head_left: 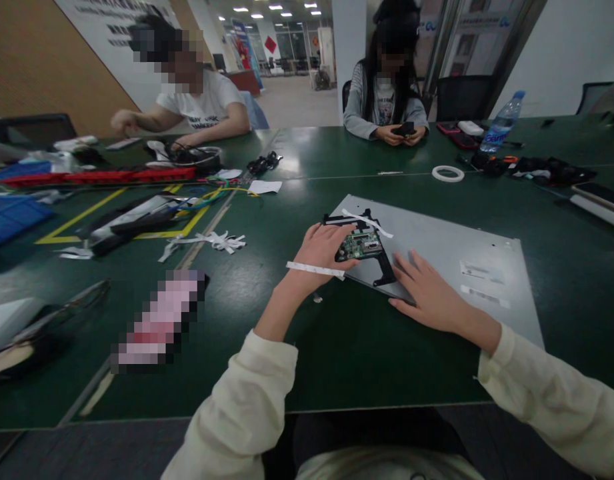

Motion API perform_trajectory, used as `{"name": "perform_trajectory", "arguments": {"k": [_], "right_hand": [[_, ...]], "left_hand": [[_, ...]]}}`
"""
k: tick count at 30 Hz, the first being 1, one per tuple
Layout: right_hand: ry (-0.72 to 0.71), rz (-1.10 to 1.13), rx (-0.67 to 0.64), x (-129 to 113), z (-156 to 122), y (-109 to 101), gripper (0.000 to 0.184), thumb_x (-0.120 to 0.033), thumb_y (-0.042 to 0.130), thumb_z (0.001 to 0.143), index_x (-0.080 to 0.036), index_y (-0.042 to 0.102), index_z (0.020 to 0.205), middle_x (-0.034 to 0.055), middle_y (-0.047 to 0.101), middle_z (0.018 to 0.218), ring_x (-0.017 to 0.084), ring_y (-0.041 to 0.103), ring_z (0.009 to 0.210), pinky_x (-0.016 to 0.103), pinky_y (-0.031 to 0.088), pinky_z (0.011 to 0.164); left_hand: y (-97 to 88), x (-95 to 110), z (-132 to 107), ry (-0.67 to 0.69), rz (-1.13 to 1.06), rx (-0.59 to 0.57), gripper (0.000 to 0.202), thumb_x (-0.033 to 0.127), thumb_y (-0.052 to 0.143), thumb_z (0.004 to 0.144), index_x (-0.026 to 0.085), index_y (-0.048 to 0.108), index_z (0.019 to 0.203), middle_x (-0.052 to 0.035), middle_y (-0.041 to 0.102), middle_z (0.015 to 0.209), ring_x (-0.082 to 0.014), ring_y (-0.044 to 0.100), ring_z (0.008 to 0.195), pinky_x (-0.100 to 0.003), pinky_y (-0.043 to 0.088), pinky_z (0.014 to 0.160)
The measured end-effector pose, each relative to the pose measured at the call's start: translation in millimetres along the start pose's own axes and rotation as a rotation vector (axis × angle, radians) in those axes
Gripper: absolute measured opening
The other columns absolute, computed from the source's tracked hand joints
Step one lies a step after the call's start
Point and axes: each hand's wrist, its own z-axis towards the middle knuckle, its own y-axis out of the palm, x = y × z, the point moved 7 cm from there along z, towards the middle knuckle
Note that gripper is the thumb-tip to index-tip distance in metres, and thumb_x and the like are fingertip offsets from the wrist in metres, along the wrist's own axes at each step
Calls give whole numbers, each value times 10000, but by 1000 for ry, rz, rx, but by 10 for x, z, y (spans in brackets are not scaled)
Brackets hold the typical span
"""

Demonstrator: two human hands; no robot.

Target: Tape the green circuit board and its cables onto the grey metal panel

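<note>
Left hand (327, 250) lies over one side of a black frame (385, 267), with its fingers close together; I cannot tell if it grips the frame or only presses on it. Right hand (429, 293) has its fingers spread wide on a flat gray panel (437, 233), just beside the frame. The black frame sits on the left end of the panel, and a little green board (364, 245) shows inside it. One white strip (369, 223) lies across the top of the frame, and another white strip (314, 269) is on the left wrist. The panel rests on a big green table (251, 373). Farther back are a white ring (447, 174) and a water bottle (504, 123). Two people sit across the table.
</note>
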Motion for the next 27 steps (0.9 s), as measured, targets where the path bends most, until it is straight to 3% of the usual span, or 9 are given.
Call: {"name": "perform_trajectory", "arguments": {"k": [4,8,11,14,19,23,27], "right_hand": [[44,6,10,36,18,-10,709,-639,324,870,-176,394,1403,99,269,1500,377,197,1373,550,310,1052],[78,37,129,11,-33,-211,511,-484,333,930,-150,564,1239,118,551,1279,290,486,1189,472,386,994],[-33,75,185,-258,-58,-422,388,-337,320,953,-166,655,1050,102,655,1059,223,590,977,394,442,893],[-153,150,147,-643,67,-508,337,-279,346,944,-177,639,1075,89,645,1066,206,581,961,371,454,866],[-109,336,159,-903,641,-312,390,-336,482,894,-147,536,1231,98,559,1211,227,492,1119,380,421,950],[33,478,155,-803,1034,-30,364,-347,605,817,-134,599,1112,119,564,1133,245,494,1072,390,403,930],[87,552,170,-735,1159,64,253,-313,656,773,-158,634,972,90,569,1018,204,524,966,343,416,853]], "left_hand": [[-17,-42,-7,-42,32,41,597,418,632,777,212,438,1302,-84,557,1277,-258,459,1225,-454,204,1103],[-200,-193,-46,-179,74,204,606,406,637,771,217,422,1305,-85,563,1261,-261,463,1216,-459,199,1108],[-357,-306,-96,-262,83,323,591,409,625,780,217,415,1297,-87,565,1254,-265,466,1211,-460,220,1100],[-458,-392,-147,-321,59,413,584,409,621,781,225,405,1292,-82,579,1228,-269,485,1186,-460,260,1076],[-503,-457,-200,-365,16,498,592,384,640,763,220,412,1284,-77,611,1152,-276,520,1130,-461,298,1039],[-517,-478,-224,-390,23,517,597,383,660,743,212,434,1269,-83,605,1160,-284,511,1137,-456,311,1024],[-540,-494,-245,-417,29,525,574,374,664,740,216,451,1249,-84,602,1164,-286,505,1142,-458,313,1019]]}}
